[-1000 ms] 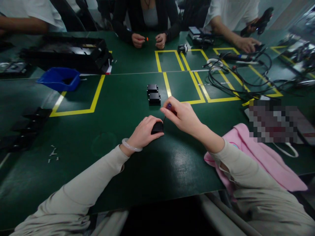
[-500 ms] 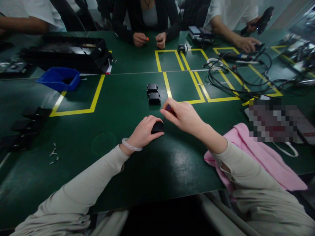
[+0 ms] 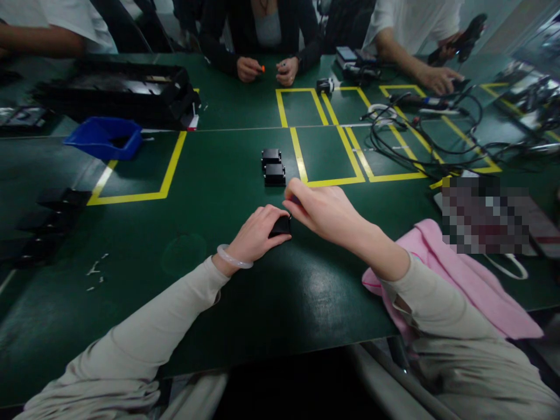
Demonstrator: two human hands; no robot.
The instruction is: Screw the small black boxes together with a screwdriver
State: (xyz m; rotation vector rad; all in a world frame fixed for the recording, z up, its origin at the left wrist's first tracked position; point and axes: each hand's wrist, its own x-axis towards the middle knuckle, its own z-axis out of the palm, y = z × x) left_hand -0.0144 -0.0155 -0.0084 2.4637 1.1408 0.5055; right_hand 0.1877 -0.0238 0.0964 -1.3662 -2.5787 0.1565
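Note:
My left hand [image 3: 257,233], with a pale bracelet at the wrist, grips a small black box-shaped part [image 3: 280,226] against the green tabletop. Closed round the dark handle of a screwdriver [image 3: 296,200] is my right hand [image 3: 321,210], just above the part's right end. My fingers hide most of the screwdriver, so I cannot tell whether its tip touches the part. Beyond my hands stand two similar black parts [image 3: 275,172], one behind the other, with small screws at their sides. Several loose screws [image 3: 94,269] lie to the left.
Black parts [image 3: 44,227] and a blue bin [image 3: 107,139] are at left, before a long black tray [image 3: 118,87]. A pink cloth [image 3: 441,274] lies by my right forearm. Cables [image 3: 394,140] tangle at right. Across the table, co-workers' hands [image 3: 286,71] rest near the edge.
My right hand has turned at the wrist, and the screwdriver's handle and shaft are now more hidden behind its fingers. My left hand and the black part have stayed in place.

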